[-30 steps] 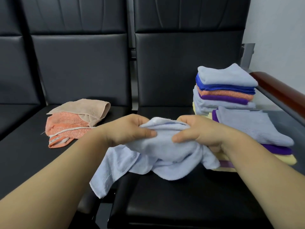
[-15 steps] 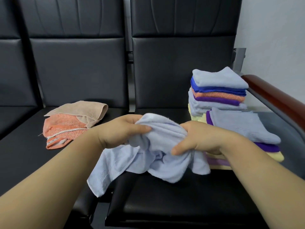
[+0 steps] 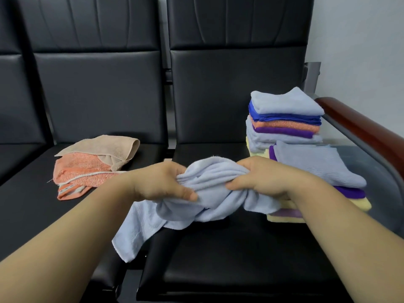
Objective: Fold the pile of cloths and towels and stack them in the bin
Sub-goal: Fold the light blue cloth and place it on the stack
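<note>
A crumpled light blue towel (image 3: 209, 193) is bunched above the black seat in the middle of the head view. My left hand (image 3: 161, 182) grips its left side, thumb on top. My right hand (image 3: 260, 178) grips its right side. One corner of the towel hangs down over the seat's front left edge. To the right, a tall stack of folded cloths (image 3: 284, 121) in blue, orange and purple stands on the seat, with a lower folded stack (image 3: 314, 167) in front of it. No bin is in view.
On the left seat lies a loose pile of an orange towel (image 3: 78, 169) and a beige cloth (image 3: 105, 147). A wooden armrest (image 3: 360, 132) runs along the right side. Black seat backs rise behind.
Both hands have shifted their hold along the light blue towel, bunching it tighter between them. The hanging corner stays over the seat edge.
</note>
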